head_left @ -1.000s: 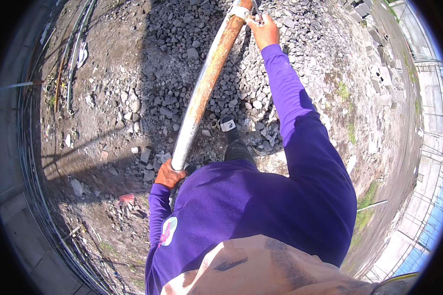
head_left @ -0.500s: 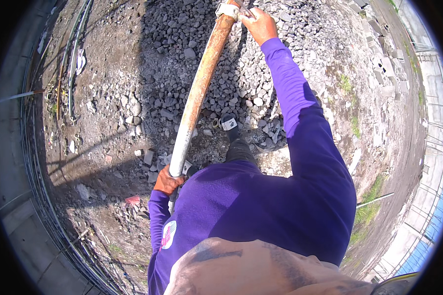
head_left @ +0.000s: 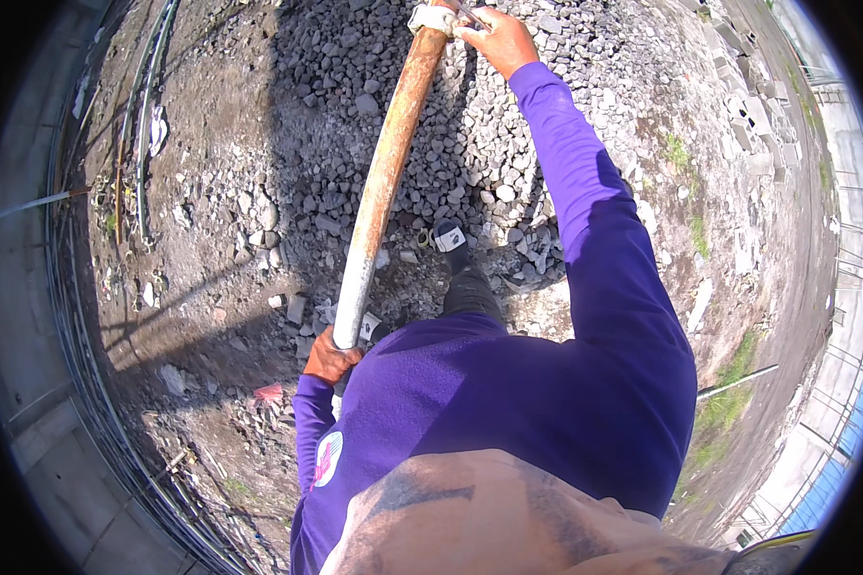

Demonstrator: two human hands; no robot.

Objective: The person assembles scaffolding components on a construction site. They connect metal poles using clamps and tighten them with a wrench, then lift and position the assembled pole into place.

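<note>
A long metal pipe (head_left: pixel 389 168), rusty brown above and pale grey toward its lower end, slants in front of my body. My left hand (head_left: pixel 331 358) is wrapped round it low down, beside my waist. Near the top edge of the view, a whitish band (head_left: pixel 433 18) encircles the pipe. Right beside that band, my right hand (head_left: pixel 503 45) has its fingers closed on a thin, pale strip or rod, whose kind I cannot make out. The pipe's far end lies beyond the picture.
Grey crushed stone (head_left: pixel 326 57) is heaped ahead, reaching my shoe (head_left: pixel 448 235). Long thin pipes (head_left: pixel 144 125) lie at the left, near a concrete wall (head_left: pixel 29 287). Concrete blocks (head_left: pixel 762 134) are stacked at the far right. A red scrap (head_left: pixel 268 393) lies on the rubble.
The pipe's upper part and my right hand sit slightly farther left and up in view. Both hands keep their hold.
</note>
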